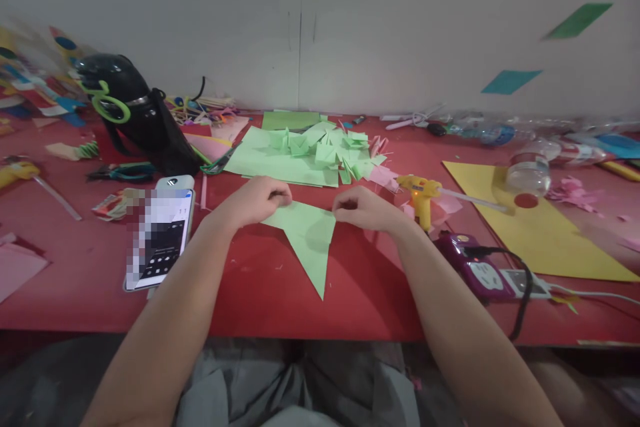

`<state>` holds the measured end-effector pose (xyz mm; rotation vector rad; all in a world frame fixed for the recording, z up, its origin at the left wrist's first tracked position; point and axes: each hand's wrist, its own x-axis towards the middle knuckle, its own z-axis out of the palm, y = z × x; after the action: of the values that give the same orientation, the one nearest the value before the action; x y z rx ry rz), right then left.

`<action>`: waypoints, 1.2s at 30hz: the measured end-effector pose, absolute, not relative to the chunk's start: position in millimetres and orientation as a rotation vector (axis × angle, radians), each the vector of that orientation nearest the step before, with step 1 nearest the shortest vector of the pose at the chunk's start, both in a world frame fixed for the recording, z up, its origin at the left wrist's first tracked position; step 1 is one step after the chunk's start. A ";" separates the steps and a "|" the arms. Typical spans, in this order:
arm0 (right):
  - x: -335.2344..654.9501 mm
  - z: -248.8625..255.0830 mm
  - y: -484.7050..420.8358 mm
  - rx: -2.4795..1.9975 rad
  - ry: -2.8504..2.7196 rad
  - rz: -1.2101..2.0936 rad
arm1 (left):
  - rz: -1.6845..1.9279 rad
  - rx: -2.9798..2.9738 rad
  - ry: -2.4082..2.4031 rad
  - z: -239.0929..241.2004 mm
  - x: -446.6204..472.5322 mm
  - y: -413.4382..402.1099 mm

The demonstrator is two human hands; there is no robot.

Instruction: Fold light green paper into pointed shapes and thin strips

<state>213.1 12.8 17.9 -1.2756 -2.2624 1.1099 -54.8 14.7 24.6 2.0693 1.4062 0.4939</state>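
Two bare hands above a red tabletop [370, 303], with a piece of pale green paper [311, 240] between them. The fingers of the left hand [259, 203] pinch its far left part; the fingers of the right hand [365, 209] pinch its far right corner. On the wearer's side of the fingers the paper narrows to a sharp point — whether that tip rests on the tabletop or hangs just above it, I cannot tell.

Beyond the fingers lie pale green sheets [255, 155] bearing a loose heap of small folded green pieces [327, 155]. Near the right fingers, to their right, is a yellow glue gun [423, 203] with a small orange glow; farther right lies a yellow sheet [540, 233]. A phone [167, 230] lies left of the left fingers.

Likely trouble: if the two pinches pull unevenly, the paper could crease crookedly or tear at a corner. A rightward slip of the right hand could knock the glue gun — and, if hot, it could burn the knuckles. A forward sweep could scatter the folded pieces.
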 end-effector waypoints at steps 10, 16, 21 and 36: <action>211.8 17.4 14.2 -1.164 -2.031 0.990 | 0.574 2.114 1.450 32.1 -65.6 16.4; 195.0 11.2 6.4 -1.105 -2.114 0.992 | 0.528 2.124 1.396 25.2 -49.0 10.7; 186.6 11.9 0.8 -1.022 -2.182 0.864 | 0.707 2.269 1.214 25.2 -25.3 2.1; 180.6 11.0 -1.6 -0.969 -2.196 0.658 | 0.665 2.167 1.262 22.7 -21.8 3.4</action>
<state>180.6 -1.6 11.0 -0.9687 -2.1958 0.6584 -21.8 3.4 22.7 2.1674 1.2617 0.6646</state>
